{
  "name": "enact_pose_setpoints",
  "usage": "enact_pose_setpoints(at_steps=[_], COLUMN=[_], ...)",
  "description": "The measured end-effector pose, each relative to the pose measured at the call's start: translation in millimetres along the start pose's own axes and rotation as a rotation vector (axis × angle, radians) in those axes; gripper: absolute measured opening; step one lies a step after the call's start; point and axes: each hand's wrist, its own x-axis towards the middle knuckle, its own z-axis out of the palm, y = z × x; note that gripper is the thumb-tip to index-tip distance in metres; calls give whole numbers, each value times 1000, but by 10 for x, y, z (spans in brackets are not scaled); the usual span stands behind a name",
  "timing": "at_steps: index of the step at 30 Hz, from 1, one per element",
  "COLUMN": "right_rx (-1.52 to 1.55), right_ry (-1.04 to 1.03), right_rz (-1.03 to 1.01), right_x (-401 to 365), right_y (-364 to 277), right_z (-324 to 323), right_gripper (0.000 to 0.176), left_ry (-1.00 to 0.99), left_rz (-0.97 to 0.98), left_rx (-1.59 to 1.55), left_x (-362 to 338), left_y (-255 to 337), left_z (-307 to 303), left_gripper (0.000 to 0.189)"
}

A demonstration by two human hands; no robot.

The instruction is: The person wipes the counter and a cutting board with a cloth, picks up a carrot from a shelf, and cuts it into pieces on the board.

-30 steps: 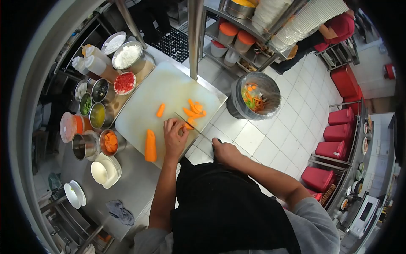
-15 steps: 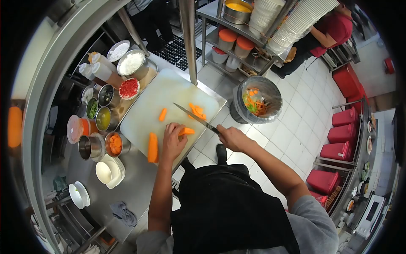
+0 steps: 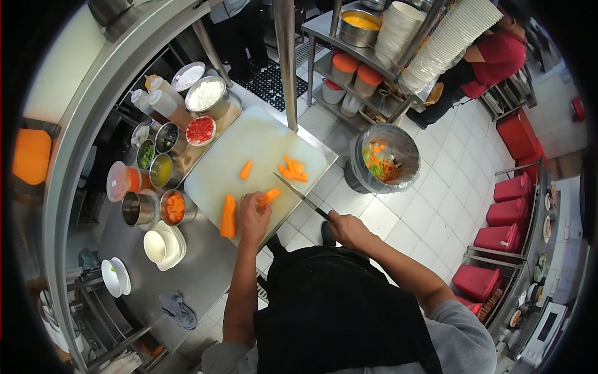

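Note:
My left hand has its fingers closed on a cut carrot piece lying on the white cutting board. My right hand grips a kitchen knife by its dark handle. The blade slants over the board's right edge, apart from the held piece. Several carrot slices lie loose beyond the blade. A small carrot stick rests mid-board, and a thick peeled carrot chunk lies just left of my left hand.
Left of the board stand a metal container of carrot pieces, squeeze bottles and stacked white bowls. A lined bin holding vegetable scraps is on the floor at right. Behind it is a shelf rack; a person in red is beyond.
The knife has drawn back toward me and away from the slices. My left hand has shifted slightly nearer to me, still on the carrot piece. The whole view has moved a little.

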Motion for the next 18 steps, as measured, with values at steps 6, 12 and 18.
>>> enact_pose_setpoints(at_steps=[6, 12, 18], right_rx=[56, 398, 609], right_ry=[-5, -205, -397], right_rz=[-53, 52, 131], right_x=[-34, -85, -161], right_y=[66, 133, 243], right_z=[-43, -359, -447], right_gripper=[27, 31, 58], left_ry=[-1, 51, 44], left_rz=[-14, -5, -92], left_rx=[41, 22, -45], left_x=[10, 0, -9], left_y=[120, 170, 200], left_z=[-8, 89, 99], left_gripper=[31, 25, 23])
